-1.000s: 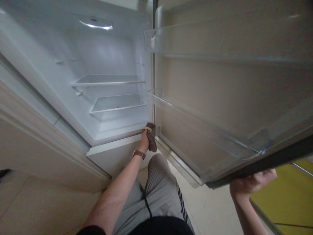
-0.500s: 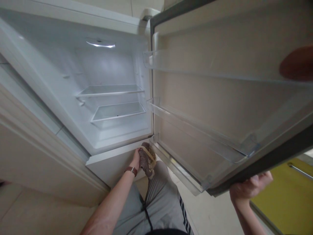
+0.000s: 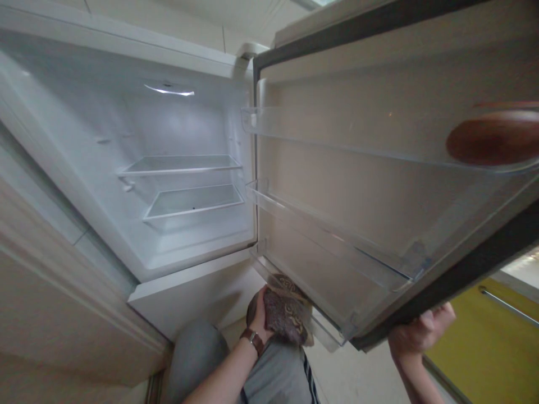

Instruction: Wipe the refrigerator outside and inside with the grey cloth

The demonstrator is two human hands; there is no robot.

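Note:
My left hand (image 3: 259, 314) is closed on a brown patterned cloth (image 3: 284, 314), held against the lower edge of the open fridge door (image 3: 357, 185), just above my knee. My right hand (image 3: 419, 334) grips the door's dark outer edge at the lower right, fingers curled under it. The fridge compartment (image 3: 177, 168) stands open and lit, with two glass shelves (image 3: 181, 164) and nothing on them. The door carries clear plastic racks (image 3: 328, 230).
A reddish-brown blurred object (image 3: 492, 137) shows at the right by the top door rack. A closed lower fridge door (image 3: 189, 294) is below the compartment. A beige wall panel (image 3: 46, 303) stands at left. A yellow cabinet with a handle (image 3: 488, 342) is at lower right.
My left hand and the cloth have moved from the compartment's front right corner down and right to the door's lower edge. The view has tilted upward. My right hand stays on the door edge.

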